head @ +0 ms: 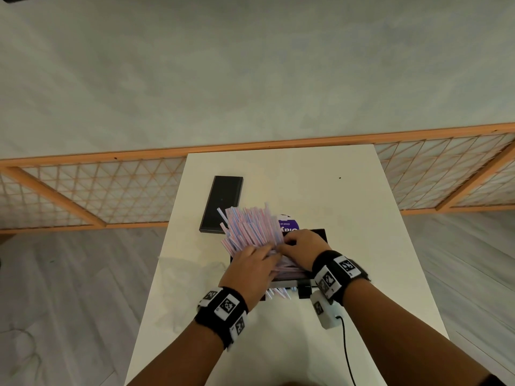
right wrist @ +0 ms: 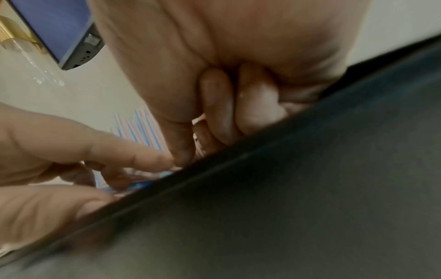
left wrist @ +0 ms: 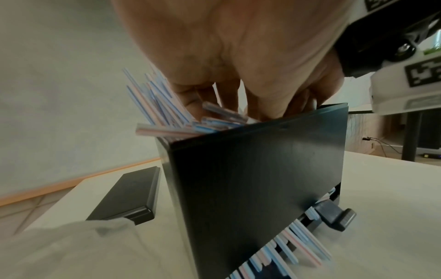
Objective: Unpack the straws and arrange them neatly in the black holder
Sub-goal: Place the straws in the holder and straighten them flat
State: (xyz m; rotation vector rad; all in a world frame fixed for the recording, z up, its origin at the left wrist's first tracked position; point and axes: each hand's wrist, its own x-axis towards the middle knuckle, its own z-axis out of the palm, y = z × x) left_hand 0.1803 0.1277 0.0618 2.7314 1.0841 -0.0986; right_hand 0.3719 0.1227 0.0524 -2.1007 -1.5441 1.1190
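- Head view: on the left of our white desk [head: 348, 218] a flat black lid [head: 221, 203] lies beside the fanned straws [head: 250, 227].
- Our left hand [head: 250, 267] presses relaxed fingers onto the bundle, its grip loose and closed round nothing.
- The straws stand tilted in the black holder [left wrist: 250, 179], some ends poking out at its base.
- Our right hand [head: 302, 247] sits over the holder's top, fingers curled; we cannot tell whether its grip holds any straw.
- A purple label [head: 289, 225] shows behind.
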